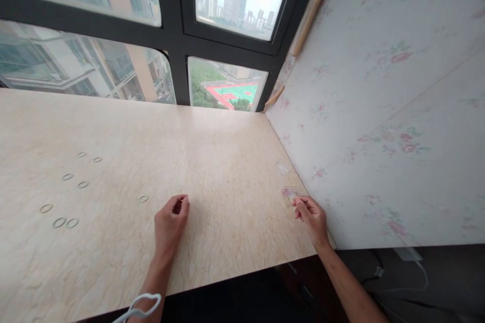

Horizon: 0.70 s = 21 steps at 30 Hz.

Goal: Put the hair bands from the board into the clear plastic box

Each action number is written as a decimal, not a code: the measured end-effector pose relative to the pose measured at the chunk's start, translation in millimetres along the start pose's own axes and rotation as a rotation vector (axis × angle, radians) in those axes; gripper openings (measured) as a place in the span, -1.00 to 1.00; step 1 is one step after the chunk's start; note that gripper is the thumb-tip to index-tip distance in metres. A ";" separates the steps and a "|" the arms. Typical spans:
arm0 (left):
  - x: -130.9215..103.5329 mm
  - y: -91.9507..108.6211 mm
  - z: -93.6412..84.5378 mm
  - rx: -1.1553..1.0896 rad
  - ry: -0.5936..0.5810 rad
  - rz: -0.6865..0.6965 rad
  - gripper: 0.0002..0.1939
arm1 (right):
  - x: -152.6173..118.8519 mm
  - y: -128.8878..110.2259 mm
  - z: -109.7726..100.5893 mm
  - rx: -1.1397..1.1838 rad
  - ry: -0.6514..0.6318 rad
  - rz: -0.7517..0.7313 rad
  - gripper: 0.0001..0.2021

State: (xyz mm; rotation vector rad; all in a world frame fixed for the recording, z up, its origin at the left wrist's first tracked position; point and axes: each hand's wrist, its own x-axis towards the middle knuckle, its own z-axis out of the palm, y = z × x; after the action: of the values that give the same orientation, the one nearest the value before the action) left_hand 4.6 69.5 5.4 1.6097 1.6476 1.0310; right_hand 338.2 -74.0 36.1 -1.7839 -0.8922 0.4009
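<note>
My left hand [173, 214] rests on the stone-patterned surface with its fingers curled closed; whether anything is inside cannot be seen. Nearest to it lies a thin ring [143, 199]. At the right, my right hand [310, 214] has thumb and fingers pinched together at the edge of a small clear plastic packet [289, 193] with colourful bits in it. What sits between those fingertips is too small to make out. Farther left several more thin rings lie spread flat, among them a yellowish ring [46, 208] and a pair side by side, one being a greenish ring [59, 222].
Another clear plastic piece [282, 168] lies near the flowered wall [379, 111] on the right. Dark window frames [176, 35] border the far edge of the pale countertop [227, 151]. A white cord loop [146, 297] hangs by my left forearm. Cables [420, 275] run below at right.
</note>
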 end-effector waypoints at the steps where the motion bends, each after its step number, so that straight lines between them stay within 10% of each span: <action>1: 0.3 -0.7 0.3 0.003 -0.004 -0.011 -0.69 | 0.8 0.8 -2.9 -0.004 0.020 0.004 -0.74; 13: 1.1 -3.2 1.9 0.026 0.009 -0.059 -0.69 | 2.0 2.0 -13.3 -0.286 0.076 -0.003 -0.64; 21: 1.0 -4.3 2.9 -0.009 0.019 -0.046 -0.70 | -15.5 -16.8 -7.8 -0.064 -0.008 -0.028 -0.67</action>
State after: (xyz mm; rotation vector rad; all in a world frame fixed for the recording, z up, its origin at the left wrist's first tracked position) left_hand 4.8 71.0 0.3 1.5540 1.6824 1.0321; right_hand 326.5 -87.6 52.2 -1.8269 -0.9435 0.3651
